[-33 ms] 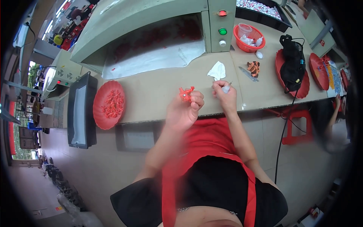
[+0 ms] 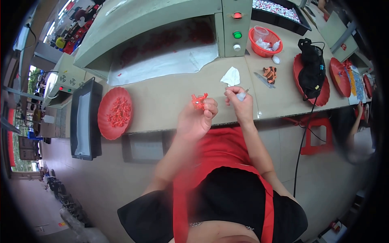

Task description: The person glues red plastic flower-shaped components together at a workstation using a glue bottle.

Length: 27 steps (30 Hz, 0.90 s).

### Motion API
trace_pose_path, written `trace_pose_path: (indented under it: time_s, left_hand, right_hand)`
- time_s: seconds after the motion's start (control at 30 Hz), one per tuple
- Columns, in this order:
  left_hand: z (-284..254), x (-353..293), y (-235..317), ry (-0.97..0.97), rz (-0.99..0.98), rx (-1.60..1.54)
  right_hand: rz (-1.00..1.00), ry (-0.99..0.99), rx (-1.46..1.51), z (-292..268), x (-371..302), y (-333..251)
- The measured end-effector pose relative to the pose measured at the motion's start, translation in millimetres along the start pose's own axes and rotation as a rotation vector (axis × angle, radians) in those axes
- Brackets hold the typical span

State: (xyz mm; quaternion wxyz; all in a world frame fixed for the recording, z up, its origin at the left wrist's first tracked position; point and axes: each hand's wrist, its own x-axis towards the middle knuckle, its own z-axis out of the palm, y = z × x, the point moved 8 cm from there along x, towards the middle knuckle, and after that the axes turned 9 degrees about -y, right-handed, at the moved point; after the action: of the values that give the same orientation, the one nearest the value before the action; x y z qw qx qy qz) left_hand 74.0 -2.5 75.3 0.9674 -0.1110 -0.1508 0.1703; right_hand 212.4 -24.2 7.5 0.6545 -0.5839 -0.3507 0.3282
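My left hand (image 2: 202,117) is closed on a small red plastic figure (image 2: 198,101), pinched upright at the fingertips above the table's near edge. A little to the right, my right hand (image 2: 242,107) is closed around a small white bottle (image 2: 241,96) with a thin pointed tip. Something slim also seems to show between its thumb and forefinger, too small to make out. The two hands are apart. Just beyond my right hand lies a crumpled white cloth (image 2: 230,76). More red figures fill a scalloped red tray (image 2: 104,125) on the left.
A green machine (image 2: 162,24) with a wide opening and a white sheet stands behind. Rightward lie a knife (image 2: 265,80), an orange-black piece (image 2: 270,74), a red basket (image 2: 265,52) and a black bag (image 2: 314,69) with a cable. A grey bin (image 2: 84,121) sits far left; a co-worker's arm (image 2: 357,121) shows far right.
The whole view has shifted very slightly. Both hands keep their grip and hardly move.
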Motion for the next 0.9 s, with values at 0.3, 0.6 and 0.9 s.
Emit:
trace_pose_path:
  time_s: [0.3,0.6,0.9]
  left_hand:
    - [2.0,19.9,5.5,-0.013,0.01,0.01]
    - [-9.2,27.3,34.3,0.079,-0.137,-0.056]
    - [-11.5,20.7,52.3,0.108,-0.095,-0.075]
  right_hand:
    - [0.121,-0.539,0.201,42.8,17.5,-99.1]
    - [0.119,-0.534,0.156,59.1,41.4,-97.9]
    - [0.091,-0.587,0.073,72.9,45.6,-95.1]
